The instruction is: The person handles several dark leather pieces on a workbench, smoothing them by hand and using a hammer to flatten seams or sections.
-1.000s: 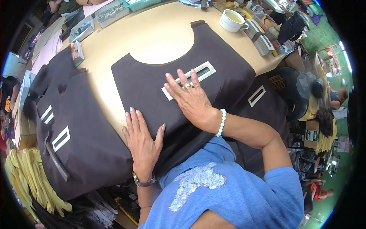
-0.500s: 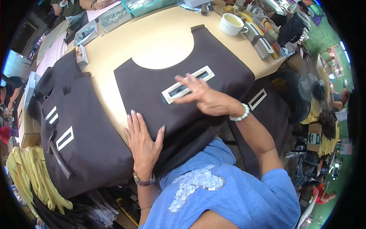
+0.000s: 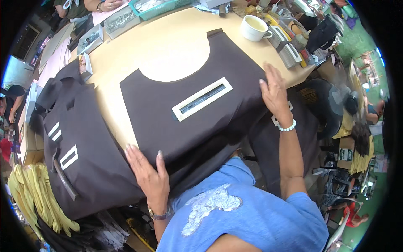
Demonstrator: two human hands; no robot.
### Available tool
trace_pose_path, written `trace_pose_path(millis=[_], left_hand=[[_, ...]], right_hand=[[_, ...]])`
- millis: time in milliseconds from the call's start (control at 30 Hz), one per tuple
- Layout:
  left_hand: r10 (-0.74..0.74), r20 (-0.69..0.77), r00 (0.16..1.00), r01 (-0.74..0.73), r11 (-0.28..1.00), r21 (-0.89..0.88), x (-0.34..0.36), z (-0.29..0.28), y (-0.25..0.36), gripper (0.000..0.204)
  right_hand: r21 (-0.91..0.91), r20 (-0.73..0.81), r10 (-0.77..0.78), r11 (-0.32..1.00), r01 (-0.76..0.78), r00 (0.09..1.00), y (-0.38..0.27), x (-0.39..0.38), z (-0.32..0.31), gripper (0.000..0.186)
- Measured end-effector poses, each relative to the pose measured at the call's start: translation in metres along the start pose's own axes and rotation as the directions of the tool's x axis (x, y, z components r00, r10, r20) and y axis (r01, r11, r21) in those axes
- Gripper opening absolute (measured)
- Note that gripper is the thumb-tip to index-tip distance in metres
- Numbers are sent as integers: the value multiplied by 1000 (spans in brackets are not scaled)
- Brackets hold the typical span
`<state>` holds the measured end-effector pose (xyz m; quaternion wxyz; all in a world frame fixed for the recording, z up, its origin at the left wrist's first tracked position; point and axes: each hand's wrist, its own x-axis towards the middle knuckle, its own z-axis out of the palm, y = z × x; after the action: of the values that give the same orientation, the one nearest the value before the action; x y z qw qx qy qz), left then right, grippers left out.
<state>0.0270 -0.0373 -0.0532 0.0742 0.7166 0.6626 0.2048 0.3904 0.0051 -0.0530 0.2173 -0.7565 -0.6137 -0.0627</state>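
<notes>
A dark brown fabric piece (image 3: 159, 109) with a curved neckline cutout lies on the table in front of me, its near part draping over the edge. On it sits a cream rectangular frame (image 3: 202, 99) around a dark slot. My left hand (image 3: 150, 178) is open at the piece's lower left edge, fingers spread. Beside the right edge of the cloth my right hand (image 3: 275, 93) is open too, fingers stretched out and holding nothing. Below that hand another dark piece (image 3: 285, 147) hangs down, its pale frame partly hidden by my wrist.
More dark pieces (image 3: 90, 168) with pale strips are stacked at left, a curved dark tool (image 3: 65, 178) on them. Yellow cloth strips (image 3: 37, 197) hang nearby. A white cup (image 3: 255, 28) and small boxes stand at the back. Another person's hand (image 3: 110, 5) shows at the far edge.
My right hand has moved right, off the cream frame to the cloth's right edge, uncovering the frame. My left hand has shifted slightly left and nearer. The fabric has shifted slightly left.
</notes>
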Motion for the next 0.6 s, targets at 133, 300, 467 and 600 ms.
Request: trace_pose_path(millis=[133, 300, 467, 600], left_hand=[[-47, -53, 997, 51, 996, 77, -13, -8, -4, 48], [-10, -72, 997, 4, 996, -85, -11, -7, -5, 24], [-167, 90, 982, 189, 829, -527, 18, -29, 0, 11], [-160, 98, 982, 155, 391, -907, 67, -46, -1, 21]], right_hand=[[-289, -116, 171, 937, -197, 979, 29, -8, -3, 57], [-66, -110, 146, 986, -154, 983, 29, -16, -2, 60], [603, 128, 231, 754, -260, 965, 52, 14, -11, 48], [919, 186, 168, 319, -232, 968, 51, 76, -23, 50]])
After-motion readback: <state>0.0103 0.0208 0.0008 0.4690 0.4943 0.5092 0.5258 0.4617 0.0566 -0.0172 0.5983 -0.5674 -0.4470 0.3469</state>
